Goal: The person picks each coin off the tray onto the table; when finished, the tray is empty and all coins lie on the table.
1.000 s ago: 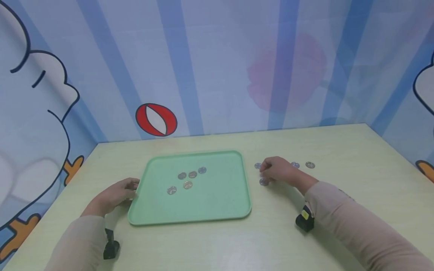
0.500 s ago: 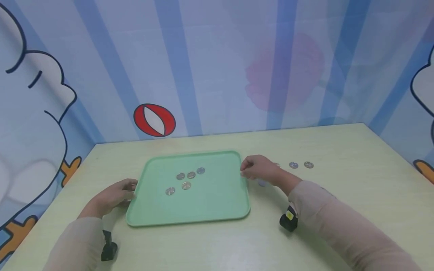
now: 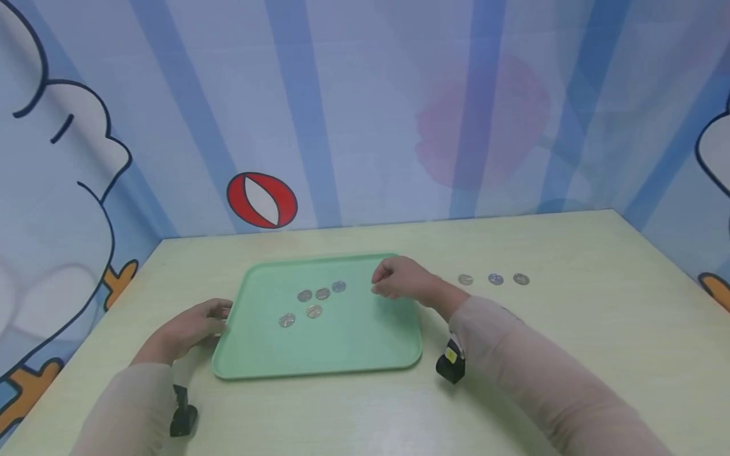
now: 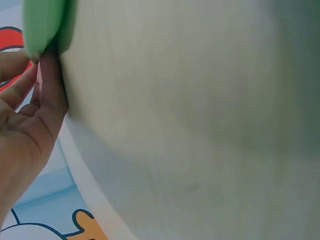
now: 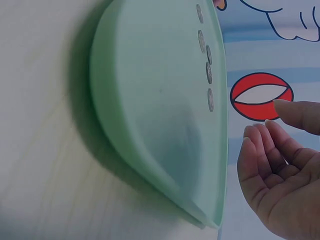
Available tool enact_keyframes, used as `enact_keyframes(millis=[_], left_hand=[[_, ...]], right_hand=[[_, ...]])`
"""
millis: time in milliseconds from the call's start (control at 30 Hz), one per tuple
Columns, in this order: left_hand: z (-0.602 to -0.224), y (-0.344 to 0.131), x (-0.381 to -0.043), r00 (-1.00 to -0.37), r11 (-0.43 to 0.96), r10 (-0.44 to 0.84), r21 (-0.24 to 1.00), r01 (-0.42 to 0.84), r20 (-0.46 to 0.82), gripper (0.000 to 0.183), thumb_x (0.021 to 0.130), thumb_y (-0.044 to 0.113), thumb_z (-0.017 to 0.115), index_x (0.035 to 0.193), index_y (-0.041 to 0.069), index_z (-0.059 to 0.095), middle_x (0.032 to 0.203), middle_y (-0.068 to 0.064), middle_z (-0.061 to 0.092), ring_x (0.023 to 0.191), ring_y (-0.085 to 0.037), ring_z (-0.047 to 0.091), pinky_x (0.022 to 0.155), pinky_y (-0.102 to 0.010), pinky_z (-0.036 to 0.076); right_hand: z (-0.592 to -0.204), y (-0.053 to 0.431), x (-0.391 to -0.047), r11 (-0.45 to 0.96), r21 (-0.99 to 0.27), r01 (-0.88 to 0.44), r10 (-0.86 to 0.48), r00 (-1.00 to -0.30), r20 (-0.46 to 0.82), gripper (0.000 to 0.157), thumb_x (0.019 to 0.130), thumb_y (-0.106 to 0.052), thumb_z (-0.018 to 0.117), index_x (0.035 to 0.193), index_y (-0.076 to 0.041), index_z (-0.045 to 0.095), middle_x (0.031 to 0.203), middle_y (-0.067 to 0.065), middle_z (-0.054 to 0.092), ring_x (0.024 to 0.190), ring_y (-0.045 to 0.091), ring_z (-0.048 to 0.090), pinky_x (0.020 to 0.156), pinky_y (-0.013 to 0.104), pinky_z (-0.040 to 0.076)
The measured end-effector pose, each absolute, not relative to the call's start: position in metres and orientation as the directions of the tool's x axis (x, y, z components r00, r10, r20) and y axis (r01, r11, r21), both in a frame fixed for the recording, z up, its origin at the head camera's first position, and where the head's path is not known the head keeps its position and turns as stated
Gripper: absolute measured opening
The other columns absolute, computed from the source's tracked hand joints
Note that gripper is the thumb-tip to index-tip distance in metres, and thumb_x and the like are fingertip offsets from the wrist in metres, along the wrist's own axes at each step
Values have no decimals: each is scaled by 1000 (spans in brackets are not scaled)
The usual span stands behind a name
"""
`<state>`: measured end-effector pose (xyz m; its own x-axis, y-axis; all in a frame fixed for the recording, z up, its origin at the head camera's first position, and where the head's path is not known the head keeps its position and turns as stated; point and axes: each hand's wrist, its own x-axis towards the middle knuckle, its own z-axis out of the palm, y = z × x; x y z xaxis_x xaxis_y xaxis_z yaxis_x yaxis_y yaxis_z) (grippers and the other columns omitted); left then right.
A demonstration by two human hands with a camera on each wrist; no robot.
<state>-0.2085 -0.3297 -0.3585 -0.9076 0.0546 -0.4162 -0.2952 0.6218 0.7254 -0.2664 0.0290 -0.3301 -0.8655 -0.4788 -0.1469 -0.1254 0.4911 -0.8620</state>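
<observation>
The left hand (image 3: 196, 326) grips the left edge of a green tray (image 3: 342, 348), its fingers clamped on the rim with one of them behind it, as the left wrist view shows. The tray lies flat on a pale surface (image 3: 656, 304), left of centre. The right hand (image 3: 402, 278) is above the right part of the tray, near its far right corner; its fingers are curled and the thumb tip is close to the index fingertip. I cannot tell whether anything is between them.

Five coins (image 3: 314, 311) lie apart on the tray: three in a slanting row, one just nearer the person, and another farther left. To the right of the tray, three loose coins (image 3: 495, 278) lie in a row on the surface, beyond the right forearm. Both arms wear beige sleeves (image 3: 542, 354), each with a black device (image 3: 184, 420) at the wrist. Behind is a blue striped backdrop (image 3: 371, 114) with a red-and-white ball (image 3: 239, 197) printed on it.
</observation>
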Motion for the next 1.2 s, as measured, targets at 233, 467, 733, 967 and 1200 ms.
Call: enact_keyframes(millis=[233,467,733,967,1200], left_hand=[[-357,-329,-209,-906,625,55,722,-296,-419,55,82,3,44,131,-5,21,130,-28,26,115,-41,31,92,-51,32],[-356,-328,-210,-902,619,59,725,-303,-427,56,82,2,44,132,-6,20,130,-27,26,116,-40,30,91,-50,33],[-356,-329,-208,-903,623,67,725,-295,-425,55,82,2,43,131,-6,20,130,-29,26,115,-41,31,91,-50,33],[-357,-330,-209,-900,618,49,721,-313,-433,56,81,2,44,131,-5,20,130,-28,26,115,-41,32,91,-50,33],[-356,-330,-209,-901,615,60,727,-305,-430,56,81,1,44,131,-5,21,129,-27,27,114,-40,33,91,-50,34]], right_hand=[[-331,18,-269,447,-888,-109,-492,-859,-142,17,80,-6,56,94,4,54,86,10,57,76,18,55,68,31,49],[-332,9,-277,467,-882,-63,-458,-871,-180,22,81,-9,56,99,2,56,91,8,57,81,19,55,70,31,49],[-340,-10,-287,479,-875,-69,-446,-878,-175,16,79,-9,59,92,0,58,86,8,57,75,17,56,66,26,50],[-340,-25,-292,503,-859,-94,-479,-858,-187,24,77,-9,61,97,1,56,84,7,56,71,18,54,63,25,48],[-334,-31,-298,554,-823,-125,-502,-839,-210,40,74,-9,64,111,0,52,101,9,55,87,25,54,75,33,47]])
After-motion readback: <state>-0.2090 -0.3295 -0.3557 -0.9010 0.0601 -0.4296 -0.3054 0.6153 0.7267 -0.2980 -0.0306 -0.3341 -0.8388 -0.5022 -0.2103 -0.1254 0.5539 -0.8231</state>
